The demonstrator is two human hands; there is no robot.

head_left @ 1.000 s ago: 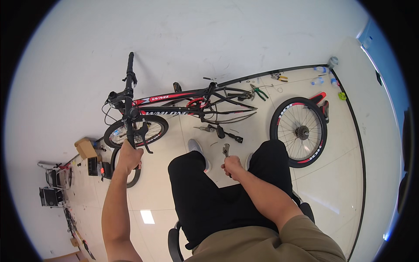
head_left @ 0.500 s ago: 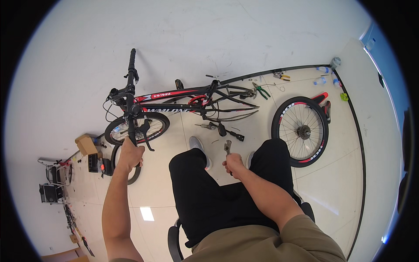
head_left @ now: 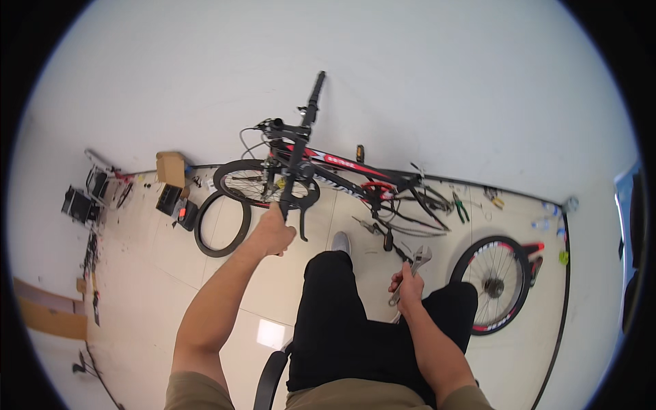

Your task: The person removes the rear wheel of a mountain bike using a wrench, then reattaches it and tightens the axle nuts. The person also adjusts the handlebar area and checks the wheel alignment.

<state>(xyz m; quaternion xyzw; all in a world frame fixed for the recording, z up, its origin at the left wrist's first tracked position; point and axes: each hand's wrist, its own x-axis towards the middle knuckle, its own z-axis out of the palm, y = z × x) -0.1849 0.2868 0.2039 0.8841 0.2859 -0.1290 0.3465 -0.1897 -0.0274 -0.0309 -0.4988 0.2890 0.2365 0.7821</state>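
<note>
My left hand is closed round the lower end of the black handlebar, beside a brake lever. The handlebar belongs to a black and red bicycle frame, whose front wheel is on and whose rear is without a wheel. My right hand grips a silver adjustable wrench, jaw upward, above my right knee. A detached rear wheel with cassette lies to the right. Black parts and tools lie on the floor below the frame.
I sit on a chair. A loose tyre, cardboard box and black case lie left, with stacked chairs farther off. Green pliers, bottles and a red part lie right, along the wall.
The view has swung left, shifting the scene rightward. My left hand and the handlebar sit farther right; my right hand has moved right and down, with the wrench tilted more to the right.
</note>
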